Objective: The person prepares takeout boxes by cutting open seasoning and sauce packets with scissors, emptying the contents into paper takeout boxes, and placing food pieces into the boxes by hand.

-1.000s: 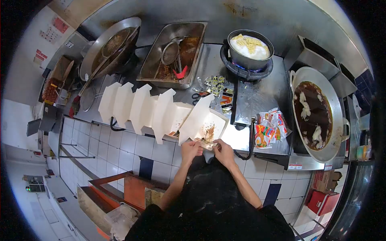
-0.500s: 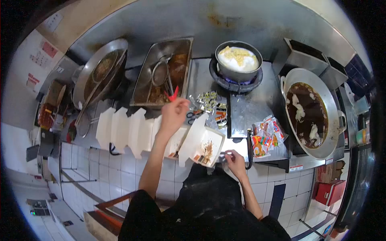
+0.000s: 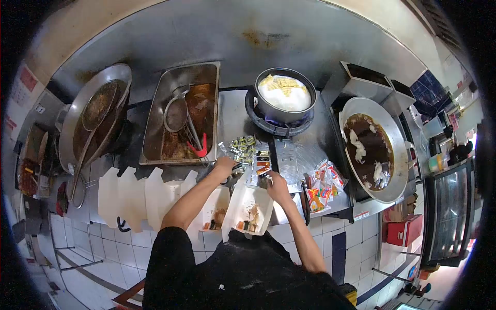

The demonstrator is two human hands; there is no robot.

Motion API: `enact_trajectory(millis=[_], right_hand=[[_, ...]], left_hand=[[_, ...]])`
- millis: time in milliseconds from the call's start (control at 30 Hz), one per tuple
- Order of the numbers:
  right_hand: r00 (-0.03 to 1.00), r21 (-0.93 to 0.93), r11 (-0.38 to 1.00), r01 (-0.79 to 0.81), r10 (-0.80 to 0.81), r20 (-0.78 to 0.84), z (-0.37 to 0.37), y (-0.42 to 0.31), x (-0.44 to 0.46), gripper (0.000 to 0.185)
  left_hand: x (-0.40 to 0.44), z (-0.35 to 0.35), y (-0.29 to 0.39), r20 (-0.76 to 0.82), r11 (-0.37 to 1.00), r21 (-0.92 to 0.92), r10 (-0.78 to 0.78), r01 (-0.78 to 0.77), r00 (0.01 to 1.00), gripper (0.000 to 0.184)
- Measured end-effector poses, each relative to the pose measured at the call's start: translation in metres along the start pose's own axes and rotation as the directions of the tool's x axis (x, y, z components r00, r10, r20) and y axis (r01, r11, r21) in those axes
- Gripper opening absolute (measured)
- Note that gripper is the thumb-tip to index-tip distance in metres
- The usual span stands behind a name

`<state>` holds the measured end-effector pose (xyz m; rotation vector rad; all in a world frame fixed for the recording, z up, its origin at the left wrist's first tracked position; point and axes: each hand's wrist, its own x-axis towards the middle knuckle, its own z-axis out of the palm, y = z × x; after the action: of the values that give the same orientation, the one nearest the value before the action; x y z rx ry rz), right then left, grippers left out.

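My left hand (image 3: 224,166) is closed at the dark scissors (image 3: 237,168), by the counter's front; its fingers partly cover them. My right hand (image 3: 279,188) pinches a small dark and silvery object (image 3: 266,177) above the nearest open box; its kind is not clear. Beneath my hands stands the open white takeaway box (image 3: 264,202), with brown crumbs and small sachets inside. Another open box (image 3: 208,210) beside it holds similar contents. Small green and silver sachets (image 3: 242,150) lie just beyond my left hand. Red-handled tongs (image 3: 198,148) rest in the metal tray.
The metal tray (image 3: 149,148) also holds a strainer (image 3: 176,114). A pot of white foam (image 3: 285,98) sits on a lit burner. An oil wok (image 3: 407,153) stands right, another wok (image 3: 65,135) left. More white boxes (image 3: 109,198) and colourful packets (image 3: 321,191) line the front.
My left hand has moved from beside the red tong handle down to the scissors. My right hand has risen from the box's near corner to its far side. The view has shifted.
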<state>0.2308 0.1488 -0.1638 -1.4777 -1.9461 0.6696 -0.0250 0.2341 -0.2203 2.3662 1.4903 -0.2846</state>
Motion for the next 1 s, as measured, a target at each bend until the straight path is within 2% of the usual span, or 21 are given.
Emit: enact_trajectory(millis=[33, 67, 100, 133, 167, 200, 267, 333, 400, 433, 467, 567, 633, 667, 700, 733, 767, 800, 867, 900, 1000], right_hand=[[0.987, -0.130, 0.990, -0.048, 0.067, 0.147, 0.007, -0.001, 0.017, 0.031], [0.987, -0.131, 0.991, -0.039, 0.059, 0.151, 0.019, 0.008, 0.021, 0.031], [0.982, -0.368, 0.930, 0.017, 0.054, 0.182, 0.037, 0.024, 0.027, 0.037], [0.976, -0.579, 0.812, 0.078, 0.057, 0.211, 0.058, 0.042, 0.033, 0.042], [0.974, -0.671, 0.739, -0.062, 0.190, 0.120, 0.082, 0.057, 0.043, 0.037], [0.976, -0.672, 0.739, -0.052, 0.180, 0.122, 0.086, 0.048, 0.050, 0.037], [0.946, -0.677, 0.705, -0.212, 0.322, 0.039, 0.084, 0.035, 0.053, 0.034], [0.959, -0.682, 0.705, -0.192, 0.282, 0.021, 0.079, 0.038, 0.053, 0.034], [0.959, -0.453, 0.876, -0.166, 0.251, 0.133, 0.057, 0.026, 0.051, 0.046], [0.990, -0.382, 0.924, -0.016, 0.069, 0.125, 0.043, 0.019, 0.046, 0.037], [0.967, -0.336, 0.939, -0.071, 0.147, 0.206, 0.030, 0.011, 0.047, 0.029], [0.995, -0.233, 0.968, -0.089, 0.096, 0.018, -0.008, -0.011, 0.029, 0.024], [0.972, -0.160, 0.984, -0.074, 0.035, -0.234, -0.031, -0.019, 0.017, 0.023], [0.966, -0.157, 0.983, -0.092, 0.050, -0.255, -0.039, -0.019, 0.008, 0.023], [0.935, 0.148, 0.964, -0.223, 0.254, -0.247, -0.047, -0.017, -0.005, 0.023], [0.882, 0.440, 0.838, -0.323, 0.435, -0.180, -0.055, -0.017, -0.015, 0.023], [0.893, 0.503, 0.822, -0.266, 0.407, -0.193, -0.064, -0.017, -0.026, 0.019], [0.858, 0.737, 0.611, -0.290, 0.507, -0.083, -0.073, -0.027, -0.034, 0.017], [0.848, 0.857, 0.463, -0.226, 0.526, -0.061, -0.080, -0.033, -0.048, 0.015], [0.850, 0.861, 0.461, -0.214, 0.523, -0.069, -0.081, -0.033, -0.053, 0.015], [0.788, 0.915, 0.310, -0.258, 0.616, 0.013, -0.083, -0.030, -0.066, 0.012]], left_hand=[[0.015, 0.026, -0.014, 0.032, 0.993, -0.012, -0.116, 0.117, 0.993, 0.019], [0.023, 0.039, -0.025, 0.062, 0.972, -0.021, -0.234, 0.236, 0.970, 0.020], [0.009, 0.018, -0.018, -0.018, 0.993, -0.045, -0.109, 0.108, 0.994, 0.017], [0.001, -0.001, -0.008, -0.023, 0.992, -0.045, -0.116, 0.115, 0.993, 0.017], [-0.001, -0.020, 0.005, -0.058, 0.995, -0.079, -0.069, 0.064, 0.996, 0.015], [-0.001, -0.036, 0.018, -0.096, 0.994, -0.112, -0.022, 0.012, 0.995, 0.014], [0.007, -0.063, 0.043, -0.183, 0.972, -0.213, 0.059, -0.098, 0.981, 0.019], [0.037, -0.068, 0.059, -0.191, 0.970, -0.211, 0.079, -0.120, 0.978, 0.018], [0.057, -0.066, 0.067, -0.203, 0.968, -0.196, 0.119, -0.159, 0.972, 0.018], [0.067, -0.066, 0.070, -0.192, 0.959, -0.196, 0.166, -0.204, 0.967, 0.019], [0.077, -0.068, 0.072, -0.182, 0.949, -0.192, 0.215, -0.249, 0.959, 0.020], [0.098, -0.050, 0.075, -0.176, 0.954, -0.090, 0.267, -0.286, 0.947, 0.043], [0.098, -0.053, 0.078, -0.080, 0.959, 0.060, 0.282, -0.278, 0.956, 0.067], [0.094, -0.060, 0.082, -0.071, 0.952, 0.073, 0.303, -0.298, 0.950, 0.067], [0.091, -0.063, 0.086, -0.037, 0.965, 0.050, 0.258, -0.256, 0.965, 0.067], [0.090, -0.064, 0.087, -0.002, 0.977, 0.031, 0.210, -0.210, 0.978, 0.067], [0.105, -0.042, 0.078, -0.047, 0.986, -0.019, 0.165, -0.166, 0.985, 0.066], [0.110, -0.032, 0.076, -0.037, 0.984, -0.006, 0.176, -0.176, 0.984, 0.066], [0.116, -0.029, 0.070, 0.009, 0.986, -0.021, 0.168, -0.168, 0.986, 0.060], [0.114, -0.029, 0.068, -0.014, 0.985, -0.029, 0.171, -0.171, 0.985, 0.045], [0.085, -0.067, 0.079, -0.061, 0.978, -0.095, 0.178, -0.183, 0.982, 0.033]])
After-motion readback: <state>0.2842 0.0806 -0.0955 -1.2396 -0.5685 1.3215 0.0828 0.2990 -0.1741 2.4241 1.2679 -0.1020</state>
